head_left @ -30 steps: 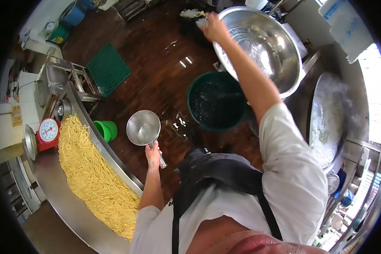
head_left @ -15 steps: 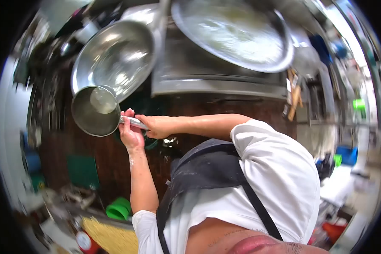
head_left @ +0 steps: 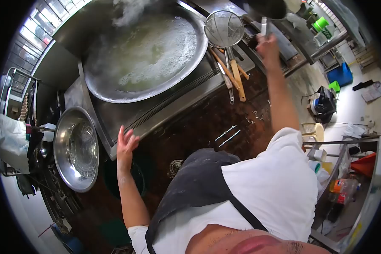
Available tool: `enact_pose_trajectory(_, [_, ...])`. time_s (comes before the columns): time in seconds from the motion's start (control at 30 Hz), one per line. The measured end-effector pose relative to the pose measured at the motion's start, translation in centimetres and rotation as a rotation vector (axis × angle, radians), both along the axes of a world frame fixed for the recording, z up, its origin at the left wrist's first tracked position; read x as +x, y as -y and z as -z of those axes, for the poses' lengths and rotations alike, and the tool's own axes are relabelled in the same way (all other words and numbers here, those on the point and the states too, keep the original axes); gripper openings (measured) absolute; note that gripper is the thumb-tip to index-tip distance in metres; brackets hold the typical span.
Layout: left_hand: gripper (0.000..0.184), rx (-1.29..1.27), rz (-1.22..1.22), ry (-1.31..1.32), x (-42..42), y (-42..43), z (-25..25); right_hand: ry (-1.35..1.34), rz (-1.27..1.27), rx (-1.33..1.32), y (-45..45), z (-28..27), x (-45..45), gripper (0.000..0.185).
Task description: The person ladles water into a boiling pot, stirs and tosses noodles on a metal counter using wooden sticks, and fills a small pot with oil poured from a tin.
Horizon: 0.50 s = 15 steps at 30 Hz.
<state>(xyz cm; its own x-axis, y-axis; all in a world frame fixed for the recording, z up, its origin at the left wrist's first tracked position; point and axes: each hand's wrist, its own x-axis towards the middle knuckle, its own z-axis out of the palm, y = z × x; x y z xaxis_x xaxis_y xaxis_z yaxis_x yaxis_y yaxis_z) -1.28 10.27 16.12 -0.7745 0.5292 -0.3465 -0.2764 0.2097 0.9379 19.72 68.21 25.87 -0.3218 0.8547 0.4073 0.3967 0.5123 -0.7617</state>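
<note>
My right hand [head_left: 268, 45] is closed around the metal handle of a dark, round ladle or scoop [head_left: 267, 6] at the top right, over the side of the stove. Nothing is in my left hand [head_left: 128, 144], whose fingers are spread near the stove's front left corner. Beyond it a large wok [head_left: 194, 63] holds bubbling, pale, steaming liquid. A wire strainer [head_left: 225, 28] rests beside the wok's right rim, with several wooden-handled tools [head_left: 235, 76] below it.
A wide metal basin [head_left: 62, 146] with clear liquid stands left of the stove. A dark green tub [head_left: 140, 171] is partly behind my left forearm. The stove's front edge [head_left: 156, 127] crosses the middle. Shelves [head_left: 347, 142] with bottles stand at the right.
The view has turned to the right, toward the stove. My left hand has let go of the scoop handle and opened. My right hand has carried the scoop to the stove's far right.
</note>
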Motion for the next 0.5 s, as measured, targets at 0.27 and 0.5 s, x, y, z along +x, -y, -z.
enact_pose_trajectory(0.27, [0.067,-0.301,-0.685,0.46,7.5,23.5,15.2,-0.301,0.27,-0.551,-33.0,-1.3,12.9,0.025])
enact_pose_trajectory(0.5, [0.059,-0.496,-0.88,0.657,19.1,33.1,18.5,-0.652,0.252,-0.57,-36.3,-1.8,16.0,0.061])
